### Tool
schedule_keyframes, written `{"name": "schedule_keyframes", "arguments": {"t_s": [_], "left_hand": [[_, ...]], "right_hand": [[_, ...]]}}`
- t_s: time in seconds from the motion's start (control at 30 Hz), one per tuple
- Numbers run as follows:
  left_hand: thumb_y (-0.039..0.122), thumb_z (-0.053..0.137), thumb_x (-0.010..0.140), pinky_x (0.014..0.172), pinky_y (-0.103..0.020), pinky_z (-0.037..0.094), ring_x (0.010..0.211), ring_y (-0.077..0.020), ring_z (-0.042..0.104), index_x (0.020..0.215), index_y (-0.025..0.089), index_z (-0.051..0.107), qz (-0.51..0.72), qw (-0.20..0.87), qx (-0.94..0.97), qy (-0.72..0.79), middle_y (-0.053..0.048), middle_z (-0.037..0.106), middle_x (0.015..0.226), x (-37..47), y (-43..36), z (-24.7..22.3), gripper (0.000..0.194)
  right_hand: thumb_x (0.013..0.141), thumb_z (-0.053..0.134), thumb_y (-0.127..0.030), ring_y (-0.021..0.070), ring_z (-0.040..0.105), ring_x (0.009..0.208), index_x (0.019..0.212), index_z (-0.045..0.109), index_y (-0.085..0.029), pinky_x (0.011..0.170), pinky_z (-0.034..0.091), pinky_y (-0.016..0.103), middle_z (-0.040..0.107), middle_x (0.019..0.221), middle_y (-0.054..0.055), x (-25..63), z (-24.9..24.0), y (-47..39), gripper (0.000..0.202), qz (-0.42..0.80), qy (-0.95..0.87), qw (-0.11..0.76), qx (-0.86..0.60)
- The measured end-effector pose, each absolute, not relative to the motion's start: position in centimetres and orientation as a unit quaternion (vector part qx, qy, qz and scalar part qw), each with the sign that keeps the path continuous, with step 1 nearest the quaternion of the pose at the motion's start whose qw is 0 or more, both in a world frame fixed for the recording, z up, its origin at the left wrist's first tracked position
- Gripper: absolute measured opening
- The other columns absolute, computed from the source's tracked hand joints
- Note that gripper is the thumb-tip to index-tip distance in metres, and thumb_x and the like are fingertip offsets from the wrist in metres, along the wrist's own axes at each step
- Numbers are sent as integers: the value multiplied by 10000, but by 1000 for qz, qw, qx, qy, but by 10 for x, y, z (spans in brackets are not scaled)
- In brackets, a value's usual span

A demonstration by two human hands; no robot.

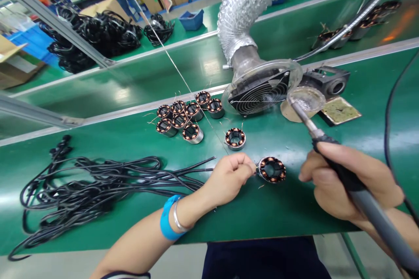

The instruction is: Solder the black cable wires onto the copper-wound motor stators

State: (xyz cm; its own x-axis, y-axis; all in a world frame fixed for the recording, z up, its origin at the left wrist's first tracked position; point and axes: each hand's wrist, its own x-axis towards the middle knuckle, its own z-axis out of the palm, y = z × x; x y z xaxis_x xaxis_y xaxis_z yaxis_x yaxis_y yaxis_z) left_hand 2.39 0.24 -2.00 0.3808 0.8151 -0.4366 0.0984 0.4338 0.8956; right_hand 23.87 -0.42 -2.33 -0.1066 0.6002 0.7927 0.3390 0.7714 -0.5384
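My left hand [231, 176], with a blue band at the wrist, pinches at the left edge of a copper-wound stator [272, 170] on the green bench; its fingertips seem to hold a thin wire end. In my right hand [348, 178] is a soldering iron [352, 183], its tip reaching into a round glassy dish [307, 99]. Another stator [235, 138] sits just behind the first. Several more stators [192, 132] stand grouped to the left, thin wires sticking out of them.
Black cables [98, 183] cover the bench's left side. A fume fan [262, 93] on a silver duct [242, 4] hangs behind the stators. Right of it are a black holder [330, 82] and a sponge tray [340, 111]. Across the divider lie cable bundles [98, 32] and a blue bin [191, 20].
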Motion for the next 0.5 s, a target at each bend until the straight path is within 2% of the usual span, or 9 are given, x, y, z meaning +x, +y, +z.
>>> {"name": "schedule_keyframes", "arguments": {"t_s": [0.1,0.17,0.27,0.37,0.5], "left_hand": [[362,516,894,508,-238,238,492,-82,282,723,190,523,243,679,496,483,68,433,567,19,1,-22,242],[412,457,966,521,-250,242,521,-95,313,724,191,513,236,664,521,482,48,465,604,16,-1,-23,332],[504,381,1016,550,-266,265,583,-116,367,717,192,491,232,632,562,481,23,494,662,12,-4,-19,446],[503,340,1037,595,-275,293,635,-128,393,756,197,473,222,604,601,473,22,480,703,11,-5,-12,436],[398,383,1038,680,-283,339,714,-144,436,808,202,467,200,550,674,450,19,478,757,11,-6,-2,314]], "right_hand": [[898,650,-37,124,669,607,1241,659,-264,553,569,243,725,797,-19,229,-28,1,411,138,-767,525,-342],[892,673,-55,149,710,696,1133,656,-236,627,597,260,753,884,14,223,-29,4,302,158,-801,479,-323],[917,638,-67,152,715,716,1098,632,-204,653,596,265,759,895,32,216,-30,8,227,164,-833,451,-275],[914,610,-28,136,702,687,1101,628,-190,637,583,249,755,873,34,214,-32,10,248,153,-847,448,-242],[886,619,-11,143,699,707,1093,625,-188,647,584,258,749,889,47,215,-29,8,272,155,-842,457,-243]]}}
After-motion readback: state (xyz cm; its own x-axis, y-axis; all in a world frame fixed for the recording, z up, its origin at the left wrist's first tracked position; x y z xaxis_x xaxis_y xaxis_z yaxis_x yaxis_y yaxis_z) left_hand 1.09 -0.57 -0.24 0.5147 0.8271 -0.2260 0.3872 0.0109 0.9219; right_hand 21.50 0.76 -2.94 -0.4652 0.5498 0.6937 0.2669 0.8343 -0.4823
